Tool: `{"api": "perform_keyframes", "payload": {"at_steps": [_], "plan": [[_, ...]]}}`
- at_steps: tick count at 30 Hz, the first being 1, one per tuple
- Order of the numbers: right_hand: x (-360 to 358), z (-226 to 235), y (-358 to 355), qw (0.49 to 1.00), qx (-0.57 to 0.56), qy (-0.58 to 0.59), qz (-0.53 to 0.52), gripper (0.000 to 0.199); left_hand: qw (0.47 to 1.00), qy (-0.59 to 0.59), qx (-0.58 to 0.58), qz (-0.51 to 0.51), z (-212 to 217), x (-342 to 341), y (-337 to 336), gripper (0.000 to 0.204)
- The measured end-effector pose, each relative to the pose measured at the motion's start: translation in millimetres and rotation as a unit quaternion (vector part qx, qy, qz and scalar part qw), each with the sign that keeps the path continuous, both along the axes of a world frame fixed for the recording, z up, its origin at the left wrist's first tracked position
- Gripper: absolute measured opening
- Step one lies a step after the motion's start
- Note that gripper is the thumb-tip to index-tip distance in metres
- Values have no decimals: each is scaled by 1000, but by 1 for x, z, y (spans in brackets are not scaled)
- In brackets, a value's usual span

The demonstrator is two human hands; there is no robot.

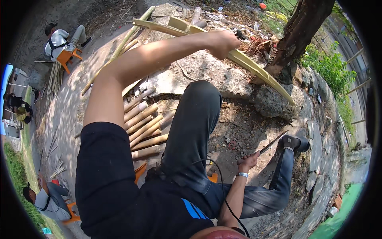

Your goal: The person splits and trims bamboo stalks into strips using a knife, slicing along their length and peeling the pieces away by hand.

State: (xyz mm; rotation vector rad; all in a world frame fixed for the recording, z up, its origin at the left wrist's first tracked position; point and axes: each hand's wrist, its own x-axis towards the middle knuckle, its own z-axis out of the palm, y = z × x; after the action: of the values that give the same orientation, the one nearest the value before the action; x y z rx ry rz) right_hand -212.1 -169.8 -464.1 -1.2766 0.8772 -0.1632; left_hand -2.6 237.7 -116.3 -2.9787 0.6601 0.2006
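Observation:
My left hand [223,44] is closed around split lengths of bamboo [260,71], held raised in front of my knees. To the left of the hand, two ends of the bamboo spread apart; on the right it slants down toward the stony ground. Low on the right, my right hand [248,162] grips the handle of a long-bladed knife [274,140]. Its blade points up and away, near my right shoe [294,143], apart from the bamboo.
Several cut bamboo poles [145,127] lie left of my knee. A longer pole [119,49] rests farther off. A tree trunk [302,30] stands at the far right beside a rough concrete slab [215,75]. Two people sit on orange stools [67,59] at left.

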Motion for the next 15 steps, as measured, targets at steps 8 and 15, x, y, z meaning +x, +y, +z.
{"api": "perform_keyframes", "payload": {"at_steps": [8, 15], "plan": [[-3, 6, 6, 999, 33, 23, -2, 53, 860, 175, -317, 359, -109, -255, 179, 50], [-5, 0, 9, 999, -14, 34, 23, 51, 759, 117, -468, 437, -252, -421, 154, 50]]}}
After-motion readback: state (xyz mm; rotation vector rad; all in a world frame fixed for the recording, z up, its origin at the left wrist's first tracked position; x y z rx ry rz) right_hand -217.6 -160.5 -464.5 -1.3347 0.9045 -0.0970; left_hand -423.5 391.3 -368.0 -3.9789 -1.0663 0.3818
